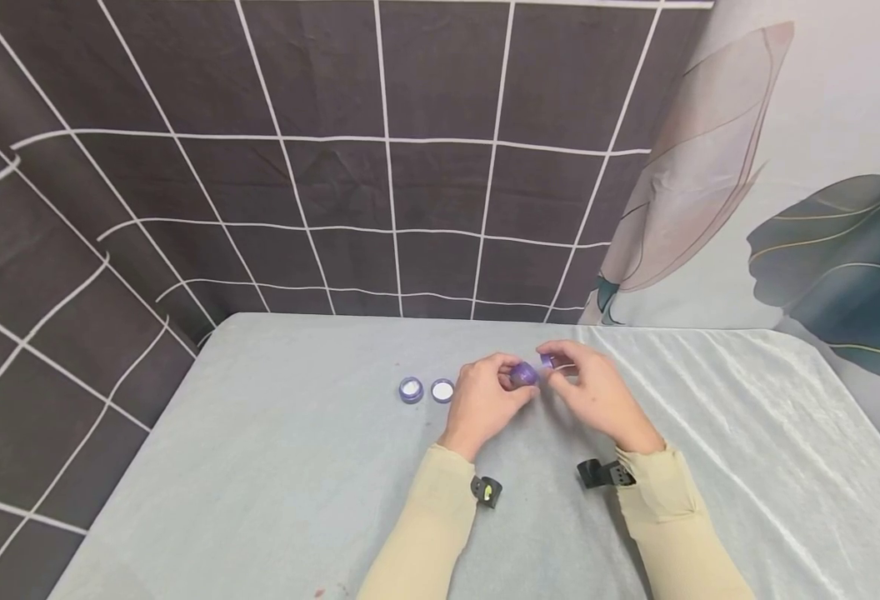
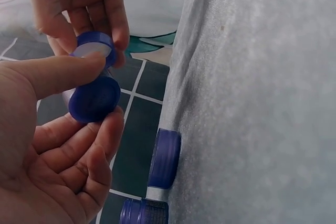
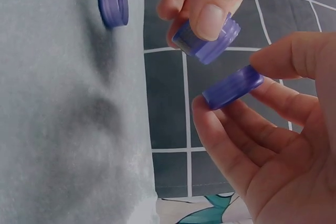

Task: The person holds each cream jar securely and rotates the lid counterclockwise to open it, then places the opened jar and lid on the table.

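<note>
My left hand pinches a small purple jar between thumb and fingers. The jar is tilted, and its threaded rim shows in the right wrist view. Close beside it, my right hand holds a round purple lid by its edge. A narrow gap separates jar and lid. In the left wrist view the left thumb partly covers the lid. Left of the hands, a second purple jar stands uncovered on the table, white at its top. Next to it lies another purple lid, its white inner face up.
A pale grey velvety cloth covers the table, with creases on the right. Behind stands a dark curtain with white grid lines. A light leaf-patterned curtain hangs at the right. Each wrist wears a black strap mount.
</note>
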{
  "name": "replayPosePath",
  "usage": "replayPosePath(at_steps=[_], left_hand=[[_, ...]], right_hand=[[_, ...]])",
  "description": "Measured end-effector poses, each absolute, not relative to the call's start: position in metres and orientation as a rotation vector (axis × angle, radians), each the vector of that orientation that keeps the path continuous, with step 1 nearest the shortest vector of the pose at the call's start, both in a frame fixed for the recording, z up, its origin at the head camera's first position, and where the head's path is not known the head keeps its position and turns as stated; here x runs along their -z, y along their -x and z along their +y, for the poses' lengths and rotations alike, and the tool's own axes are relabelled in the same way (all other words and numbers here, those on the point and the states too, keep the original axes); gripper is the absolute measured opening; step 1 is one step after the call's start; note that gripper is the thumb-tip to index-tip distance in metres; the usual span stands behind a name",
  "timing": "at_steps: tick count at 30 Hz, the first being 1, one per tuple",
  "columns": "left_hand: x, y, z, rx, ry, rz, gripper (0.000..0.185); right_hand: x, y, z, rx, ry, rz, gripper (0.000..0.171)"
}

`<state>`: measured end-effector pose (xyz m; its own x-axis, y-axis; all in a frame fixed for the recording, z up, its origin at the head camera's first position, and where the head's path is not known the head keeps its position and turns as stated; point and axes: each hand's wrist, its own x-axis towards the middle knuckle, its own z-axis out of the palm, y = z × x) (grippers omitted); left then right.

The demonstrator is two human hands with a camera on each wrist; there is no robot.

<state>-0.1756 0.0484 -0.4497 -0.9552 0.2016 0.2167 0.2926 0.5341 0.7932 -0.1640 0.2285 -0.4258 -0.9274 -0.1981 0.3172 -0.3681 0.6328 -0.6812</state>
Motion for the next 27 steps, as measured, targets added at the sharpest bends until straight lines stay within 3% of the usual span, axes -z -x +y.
replayPosePath(at_steps=[27], left_hand=[[0.449,0.173,0.054,1.283,0.39,-2.74,0.038]], right_hand=[[0.428,0.165,0.24,-1.162,-0.384,-2.744,0.028]])
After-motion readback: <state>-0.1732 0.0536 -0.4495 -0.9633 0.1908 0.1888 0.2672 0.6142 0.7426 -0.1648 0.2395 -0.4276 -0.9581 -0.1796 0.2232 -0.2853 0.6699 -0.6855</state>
